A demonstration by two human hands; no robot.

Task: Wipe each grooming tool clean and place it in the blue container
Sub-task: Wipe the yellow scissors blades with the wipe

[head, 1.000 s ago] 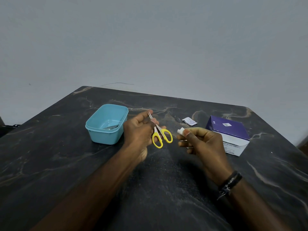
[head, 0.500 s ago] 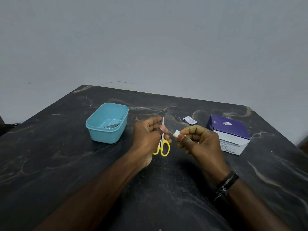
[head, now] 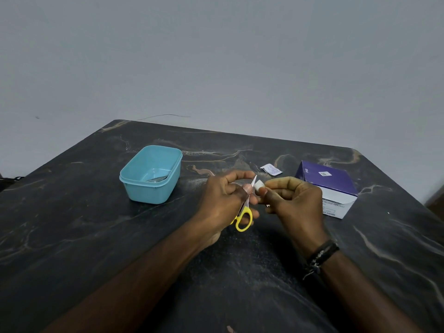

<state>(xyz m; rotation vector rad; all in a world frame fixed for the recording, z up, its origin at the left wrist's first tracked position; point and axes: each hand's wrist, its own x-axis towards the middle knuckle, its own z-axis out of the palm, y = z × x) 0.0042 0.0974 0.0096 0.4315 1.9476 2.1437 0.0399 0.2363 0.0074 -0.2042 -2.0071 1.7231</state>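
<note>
My left hand (head: pixel 222 203) grips small scissors with yellow handles (head: pixel 243 218), blades pointing up and away. My right hand (head: pixel 293 203) pinches a small white wipe (head: pixel 259 185) against the blade near its tip. Both hands hover above the middle of the dark marble table (head: pixel 96 236). The blue container (head: pixel 151 175) stands to the left of my hands, with a metal tool (head: pixel 157 179) lying inside it.
A purple and white box of alcohol swabs (head: pixel 329 191) sits to the right of my hands. A torn white sachet (head: pixel 271 169) lies behind them. A grey wall rises beyond the table's far edge.
The scissors' handles have closed together and the blades turned more upright. My right hand has brought the wipe leftward up to the blade.
</note>
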